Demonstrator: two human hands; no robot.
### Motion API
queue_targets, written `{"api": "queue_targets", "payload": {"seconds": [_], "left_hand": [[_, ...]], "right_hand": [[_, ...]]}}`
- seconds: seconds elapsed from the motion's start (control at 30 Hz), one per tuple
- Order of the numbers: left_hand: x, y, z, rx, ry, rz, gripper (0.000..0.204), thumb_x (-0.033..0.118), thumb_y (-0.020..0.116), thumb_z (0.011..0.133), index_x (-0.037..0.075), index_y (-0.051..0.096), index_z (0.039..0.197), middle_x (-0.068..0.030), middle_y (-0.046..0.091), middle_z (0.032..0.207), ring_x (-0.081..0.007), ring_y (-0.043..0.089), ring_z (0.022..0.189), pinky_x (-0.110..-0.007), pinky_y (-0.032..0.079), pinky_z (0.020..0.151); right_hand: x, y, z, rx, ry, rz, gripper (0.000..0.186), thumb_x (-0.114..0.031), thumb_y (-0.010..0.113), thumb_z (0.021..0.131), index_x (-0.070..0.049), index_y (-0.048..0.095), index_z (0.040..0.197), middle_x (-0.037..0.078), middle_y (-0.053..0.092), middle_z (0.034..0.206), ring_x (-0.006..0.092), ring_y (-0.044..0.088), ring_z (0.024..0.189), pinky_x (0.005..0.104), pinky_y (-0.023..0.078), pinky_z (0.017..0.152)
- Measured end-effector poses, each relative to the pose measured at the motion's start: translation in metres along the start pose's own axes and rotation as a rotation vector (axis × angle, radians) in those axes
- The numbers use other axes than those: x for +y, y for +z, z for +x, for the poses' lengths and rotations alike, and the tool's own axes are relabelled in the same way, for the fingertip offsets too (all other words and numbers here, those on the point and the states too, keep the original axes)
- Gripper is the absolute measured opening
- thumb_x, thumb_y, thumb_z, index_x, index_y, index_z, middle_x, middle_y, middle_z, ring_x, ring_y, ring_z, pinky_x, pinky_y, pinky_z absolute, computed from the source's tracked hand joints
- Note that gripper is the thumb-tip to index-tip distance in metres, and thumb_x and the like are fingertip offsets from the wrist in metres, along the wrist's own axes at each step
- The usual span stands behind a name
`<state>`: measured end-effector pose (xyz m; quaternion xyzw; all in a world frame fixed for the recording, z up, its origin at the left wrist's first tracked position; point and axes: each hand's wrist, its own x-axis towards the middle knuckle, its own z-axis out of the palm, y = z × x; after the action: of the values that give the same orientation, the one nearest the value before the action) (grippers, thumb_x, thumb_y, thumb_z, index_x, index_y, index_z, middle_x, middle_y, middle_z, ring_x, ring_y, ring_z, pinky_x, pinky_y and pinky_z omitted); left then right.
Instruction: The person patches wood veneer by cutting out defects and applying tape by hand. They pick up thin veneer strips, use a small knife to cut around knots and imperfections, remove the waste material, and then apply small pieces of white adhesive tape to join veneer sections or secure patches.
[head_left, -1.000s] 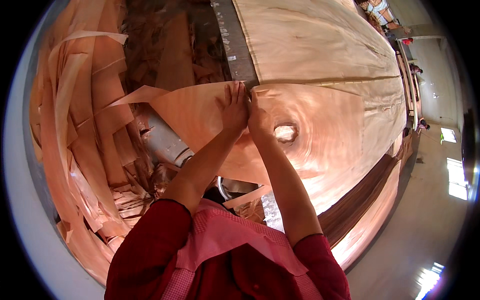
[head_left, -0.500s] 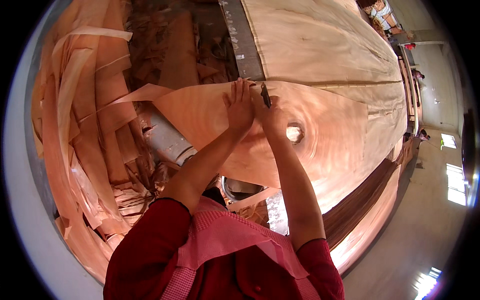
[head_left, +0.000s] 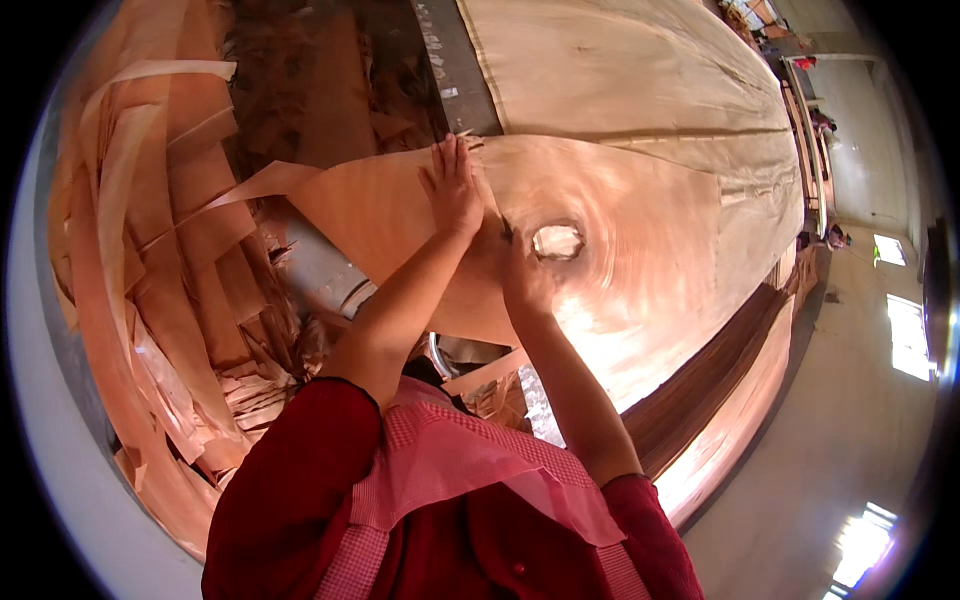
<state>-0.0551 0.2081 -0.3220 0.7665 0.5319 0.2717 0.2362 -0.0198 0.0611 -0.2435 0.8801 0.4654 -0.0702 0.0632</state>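
Observation:
A thin, pinkish-tan wood veneer sheet (head_left: 610, 200) with wavy grain and a ragged hole lies in front of me. My left hand (head_left: 456, 195) presses flat on it near the far edge, fingers stretched out. Just right of and nearer than it, my right hand (head_left: 525, 280) is closed around a knife (head_left: 506, 230); only a small dark part of the knife shows past the fingers. From the far edge, a cut line runs toward the knife between my hands. Left of the line, the veneer narrows to a point.
Long veneer strips and scraps (head_left: 190, 240) are heaped at the left. Paler stacked sheets (head_left: 620, 70) lie beyond, beside a dark metal edge (head_left: 455, 80). A dark brown stack edge (head_left: 700, 385) runs along the right. Farther right, people (head_left: 830, 237) are small near a wall.
My right hand has drawn the knife toward me, and a cut line now shows behind it. The left hand stays flat at the far edge. The whole view has shifted slightly.

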Motion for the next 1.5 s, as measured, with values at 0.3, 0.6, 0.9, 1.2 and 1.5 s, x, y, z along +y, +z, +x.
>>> {"api": "queue_targets", "payload": {"seconds": [0.3,0.6,0.9,1.2,1.5], "left_hand": [[0.03,-0.075,-0.117,-0.386,0.318,-0.132,0.061,0.023,0.048,0.086,0.005,0.022,0.137,-0.0188,0.017,0.143,-0.0373,0.013,0.133,-0.057,0.012,0.102],[0.023,-0.062,-0.162,-0.474,0.368,0.095,0.065,0.027,0.046,0.087,0.003,0.016,0.139,-0.0115,0.009,0.147,-0.0297,0.009,0.135,-0.055,0.01,0.104],[0.022,-0.114,-0.154,-0.689,0.571,0.133,0.116,0.035,0.081,0.055,0.006,0.007,0.14,-0.0214,0.0,0.145,-0.0403,0.003,0.133,-0.049,0.017,0.106],[0.001,-0.102,-0.175,-0.364,0.308,0.038,0.042,0.014,0.049,0.081,0.001,0.044,0.121,-0.0243,0.047,0.118,-0.0332,0.048,0.109,-0.038,0.041,0.089],[-0.095,-0.348,-0.018,0.55,-0.058,0.32,0.033,0.029,0.042,0.088,0.002,0.06,0.083,-0.0188,0.062,0.082,-0.0347,0.06,0.08,-0.045,0.047,0.066]], "right_hand": [[0.051,0.046,-0.059,0.112,-0.029,0.077,0.065,-0.007,0.049,0.078,-0.018,0.026,0.137,0.016,0.058,0.072,0.0288,0.06,0.059,0.0377,0.048,0.05],[0.088,0.032,-0.162,-0.135,0.045,0.127,0.065,-0.013,0.051,0.08,-0.015,0.021,0.138,0.019,0.061,0.079,0.0304,0.062,0.068,0.0416,0.05,0.059],[0.13,0.008,-0.213,-0.038,0.132,0.408,0.08,-0.027,0.06,0.079,-0.013,0.01,0.14,0.023,0.06,0.071,0.0375,0.06,0.065,0.0434,0.047,0.056],[0.17,0.04,-0.172,0.142,0.064,0.577,0.059,-0.025,0.063,0.076,-0.011,0.04,0.129,0.019,0.062,0.072,0.0328,0.061,0.064,0.0411,0.047,0.06],[0.109,0.004,-0.2,0.094,-0.024,1.118,0.033,-0.014,0.065,0.077,-0.003,0.061,0.108,-0.003,0.054,0.063,0.0064,0.046,0.053,0.0252,0.04,0.051]]}}
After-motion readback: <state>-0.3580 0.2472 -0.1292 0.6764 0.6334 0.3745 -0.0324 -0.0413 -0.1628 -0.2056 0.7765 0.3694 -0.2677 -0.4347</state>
